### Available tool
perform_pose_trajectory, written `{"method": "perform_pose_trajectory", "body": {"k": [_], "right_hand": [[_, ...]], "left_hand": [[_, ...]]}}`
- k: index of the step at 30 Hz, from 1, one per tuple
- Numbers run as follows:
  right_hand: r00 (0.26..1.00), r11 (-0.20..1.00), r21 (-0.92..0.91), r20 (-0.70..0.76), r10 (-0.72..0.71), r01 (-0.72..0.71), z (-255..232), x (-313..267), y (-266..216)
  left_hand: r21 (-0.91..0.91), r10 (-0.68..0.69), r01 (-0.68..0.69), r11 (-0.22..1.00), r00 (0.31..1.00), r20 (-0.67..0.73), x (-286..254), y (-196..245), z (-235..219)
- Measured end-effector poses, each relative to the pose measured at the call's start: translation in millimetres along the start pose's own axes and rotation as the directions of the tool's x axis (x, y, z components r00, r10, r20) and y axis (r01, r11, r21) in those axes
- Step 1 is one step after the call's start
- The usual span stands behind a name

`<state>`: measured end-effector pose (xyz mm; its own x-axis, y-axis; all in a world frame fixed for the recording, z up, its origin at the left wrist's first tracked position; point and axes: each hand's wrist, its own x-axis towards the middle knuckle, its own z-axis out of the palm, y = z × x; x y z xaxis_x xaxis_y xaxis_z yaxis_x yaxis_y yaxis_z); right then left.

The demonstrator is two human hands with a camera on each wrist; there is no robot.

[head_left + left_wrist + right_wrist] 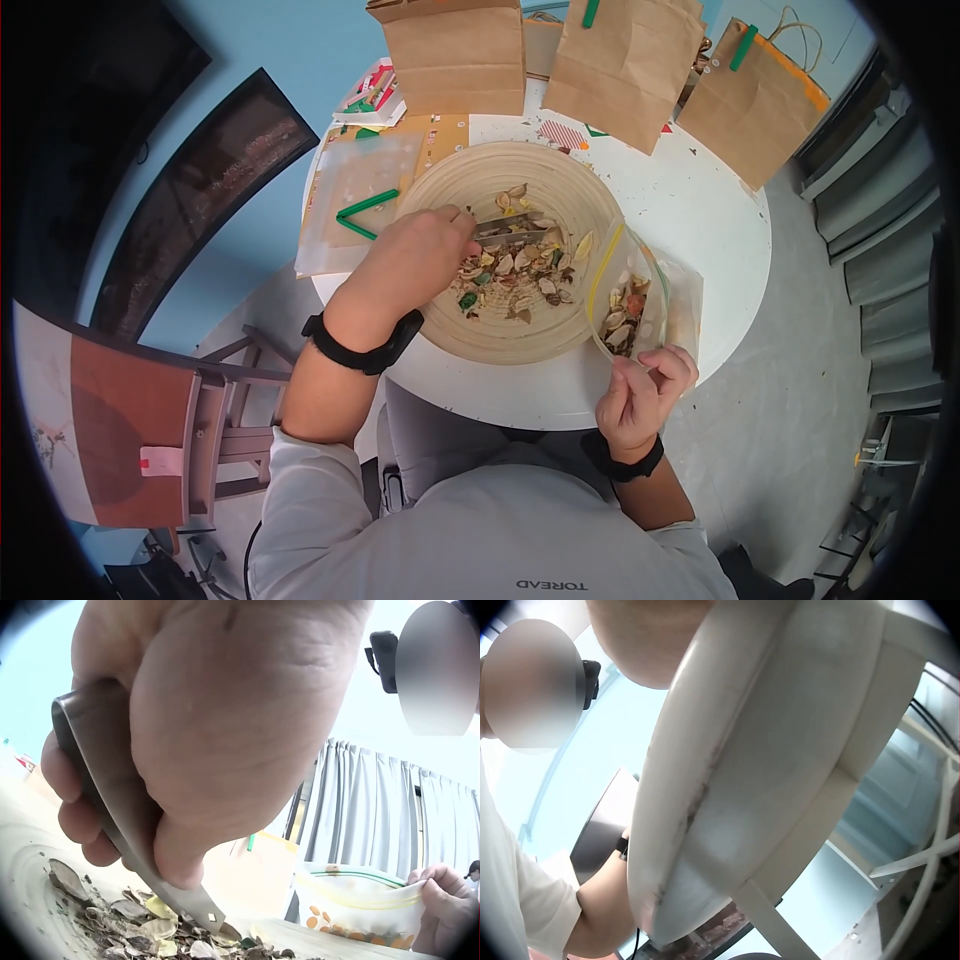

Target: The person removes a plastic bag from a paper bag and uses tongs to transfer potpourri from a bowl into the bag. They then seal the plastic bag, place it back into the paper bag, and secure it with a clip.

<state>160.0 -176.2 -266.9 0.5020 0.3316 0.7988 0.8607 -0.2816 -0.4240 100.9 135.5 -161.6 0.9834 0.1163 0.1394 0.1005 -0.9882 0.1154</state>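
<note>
The left hand [425, 250] grips metal tongs [512, 232] over a round wooden tray [440, 320] that holds dried petals and leaves [505, 265]. In the left wrist view the tongs [112, 765] lie between the thumb and the curled fingers, their tip touching the petals [154, 928]. At the tray's right side, the right hand [645, 395] pinches the edge of a clear zip bag [655, 300] with dried pieces inside. The bag [360, 904] shows orange dots in the left wrist view. In the right wrist view only part of the hand [649, 637] shows, above the table edge.
Three brown paper bags [455, 60] stand along the back of the white table [700, 220]. A green clip strip [368, 204] lies on a translucent bag [330, 235] at the left. A small box [372, 98] sits behind it. Small crumbs are scattered on the table.
</note>
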Motion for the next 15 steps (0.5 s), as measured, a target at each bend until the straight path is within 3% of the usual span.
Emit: {"method": "perform_pose_trajectory", "body": {"k": [4, 7, 10, 13, 15], "right_hand": [[1.000, 1.000, -0.001, 0.005, 0.008, -0.008, 1, 1, -1], [1.000, 1.000, -0.018, 0.011, 0.010, -0.010, 0, 1, -2], [1.000, 1.000, -0.025, -0.003, 0.008, -0.008, 1, 0, -2], [0.999, 0.998, -0.059, -0.046, -0.005, 0.002, 0, -1, -1], [0.998, 0.997, -0.082, -0.061, -0.002, -0.003, -2, -1, -1]], "left_hand": [[-0.067, 0.009, -0.015, 0.998, 0.996, -0.087, -10, 3, -15], [-0.220, 0.011, -0.036, 0.975, 0.994, -0.112, -20, 26, -32], [-0.293, 0.212, -0.249, 0.923, 0.965, -0.153, -25, 49, -27], [-0.331, 0.170, -0.206, 0.921, 0.976, -0.135, -30, 56, -22], [-0.294, 0.021, -0.058, 0.954, 0.991, -0.129, -25, 45, -22]]}}
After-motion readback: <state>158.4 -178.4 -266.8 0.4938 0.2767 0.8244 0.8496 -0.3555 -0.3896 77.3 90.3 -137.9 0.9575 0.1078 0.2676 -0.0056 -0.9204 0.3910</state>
